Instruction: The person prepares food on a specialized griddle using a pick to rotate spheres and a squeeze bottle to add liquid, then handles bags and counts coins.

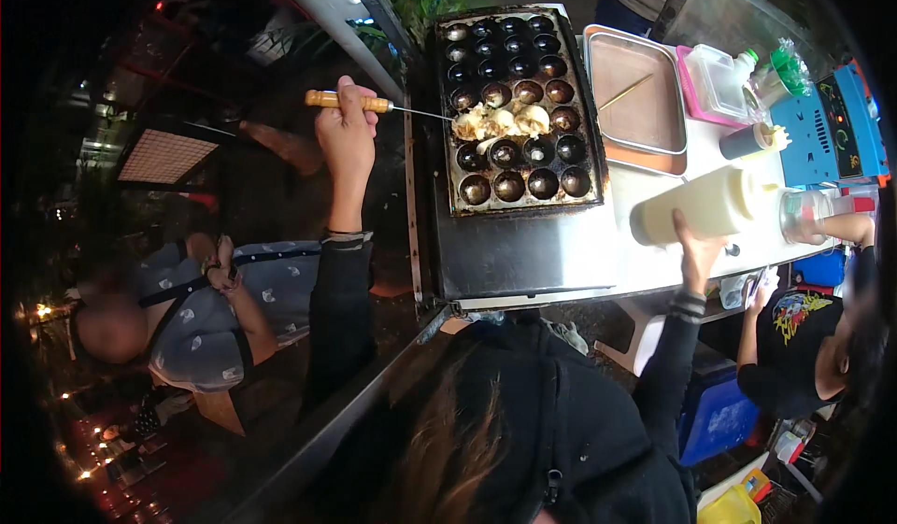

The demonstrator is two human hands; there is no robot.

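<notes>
Fingers of the left hand [346, 136] pinch one pick [378, 105], I see; those of the right hand [698, 250] clasp one bottle [691, 205].

Left hand [346, 136], closed round the wooden handle of a thin metal pick [378, 105], the shaft reaching to the left side of a dark moulded pan [528, 210] with rows of round wells, pale lumpy food [495, 123] heaped across its middle. Right hand [696, 244], gripping a large cream squeeze bottle [696, 205] over a white surface [607, 248]. Also on the surface: one metal tray [645, 57] holding a slim stick [624, 93]; one clear container [715, 77], pink-edged; one smaller dark squeeze bottle [740, 144]; one blue appliance [811, 132], far right.
</notes>
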